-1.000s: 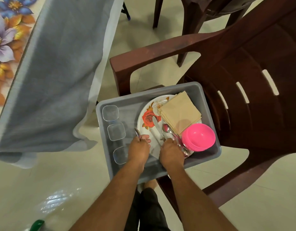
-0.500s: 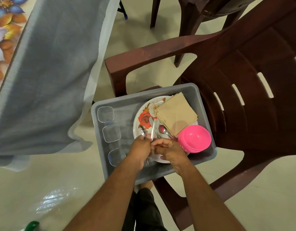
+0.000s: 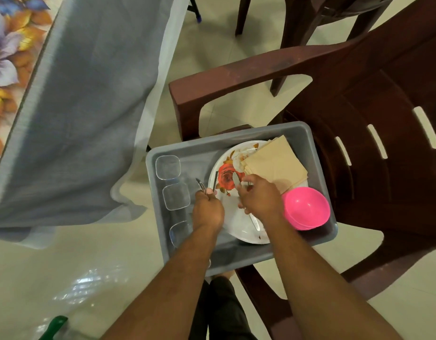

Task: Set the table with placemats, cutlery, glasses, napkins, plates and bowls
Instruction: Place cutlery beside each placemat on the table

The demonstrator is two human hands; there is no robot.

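Observation:
A grey plastic bin sits on a brown chair. Inside lie a floral plate, tan napkins, stacked pink bowls and three clear glasses along the left wall. My left hand grips metal cutlery whose ends stick out above the fist. My right hand is over the plate and pinches a knife between its fingers. More cutlery lies on the plate, partly hidden under my right hand.
The table with a grey cloth and a floral cover is at the left. A second brown chair stands at the top. A green object shows at the bottom left on the tiled floor.
My right hand has moved up the plate toward the napkins and now holds a knife. My left hand keeps its cutlery and has shifted slightly left.

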